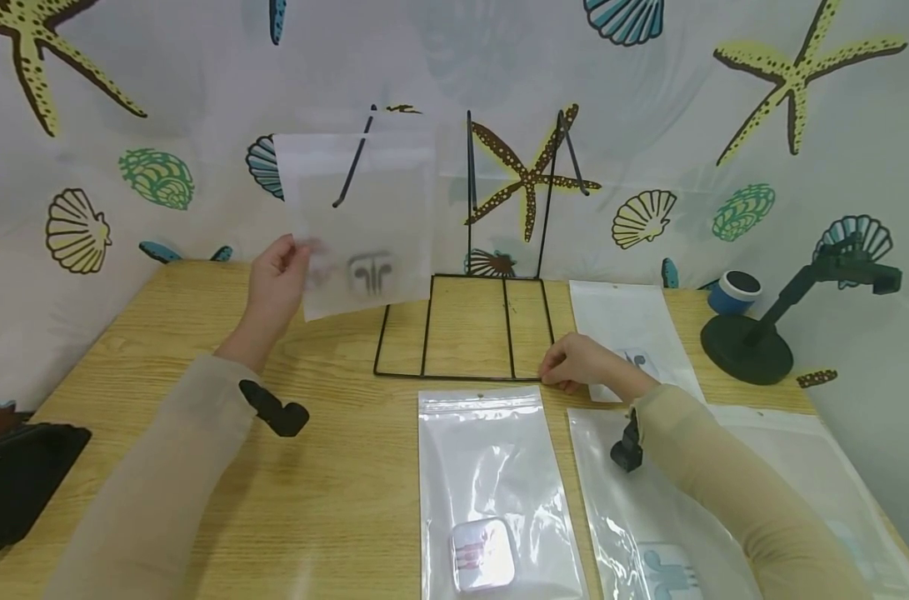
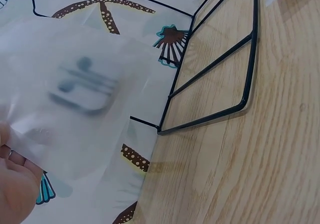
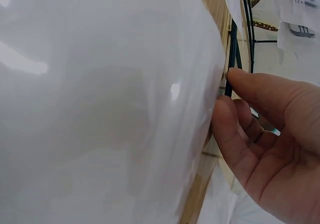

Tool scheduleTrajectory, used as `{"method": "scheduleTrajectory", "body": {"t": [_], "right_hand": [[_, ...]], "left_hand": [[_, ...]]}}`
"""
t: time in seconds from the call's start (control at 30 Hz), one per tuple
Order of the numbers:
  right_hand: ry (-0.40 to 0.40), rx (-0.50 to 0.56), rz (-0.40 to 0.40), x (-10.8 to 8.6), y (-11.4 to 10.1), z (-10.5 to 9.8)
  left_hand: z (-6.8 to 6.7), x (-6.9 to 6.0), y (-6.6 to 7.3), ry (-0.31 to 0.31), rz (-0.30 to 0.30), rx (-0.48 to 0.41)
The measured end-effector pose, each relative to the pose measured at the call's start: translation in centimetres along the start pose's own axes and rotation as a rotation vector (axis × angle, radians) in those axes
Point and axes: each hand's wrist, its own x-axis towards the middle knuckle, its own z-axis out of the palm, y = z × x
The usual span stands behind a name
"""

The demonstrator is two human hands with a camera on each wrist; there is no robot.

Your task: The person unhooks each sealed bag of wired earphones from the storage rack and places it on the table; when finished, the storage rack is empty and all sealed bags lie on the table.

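Note:
My left hand [image 1: 277, 275] pinches the left edge of a translucent plastic bag [image 1: 379, 192], held upright at the left side of a black wire display rack [image 1: 484, 380]. White wired earphones in a small case [image 1: 370, 275] show blurrily through the bag's lower part. One prong of the rack [image 1: 355, 167] crosses the bag's upper part; whether it passes through a hole, I cannot tell. With thumb and fingers my right hand [image 1: 581, 362] pinches the front right corner of the rack's base. In the right wrist view, the thumb and fingertips of that hand [image 3: 280, 124] meet at the black wire.
A clear zip bag [image 1: 491, 450] with a boxed pair of earphones lies in front of the rack. Further bags [image 1: 611, 433] [image 1: 622, 308] lie to the right. A black stand [image 1: 750, 350] and a blue-white jar [image 1: 734, 293] stand far right. Something black [image 1: 30, 483] is at left.

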Motion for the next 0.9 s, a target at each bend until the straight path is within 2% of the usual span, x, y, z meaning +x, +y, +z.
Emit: {"method": "scheduleTrajectory", "body": {"t": [0.37, 0.53, 0.7, 0.8, 0.9], "right_hand": [[0.001, 0.004, 0.002, 0.1, 0.0, -0.1], [0.001, 0.002, -0.001, 0.2, 0.1, -0.2], [0.000, 0.003, -0.007, 0.3, 0.3, -0.2], [0.002, 0.008, -0.006, 0.2, 0.2, -0.1], [0.002, 0.010, -0.007, 0.1, 0.0, -0.1]], "left_hand": [[-0.2, -0.7, 0.6, 0.017, 0.017, 0.016], [-0.5, -1.2, 1.0, 0.003, 0.016, 0.012], [-0.7, -1.9, 1.2, -0.009, 0.045, 0.042], [-0.9, -2.5, 1.4, -0.008, 0.058, 0.034], [-1.1, -3.2, 1.7, -0.007, 0.054, -0.013]]}}
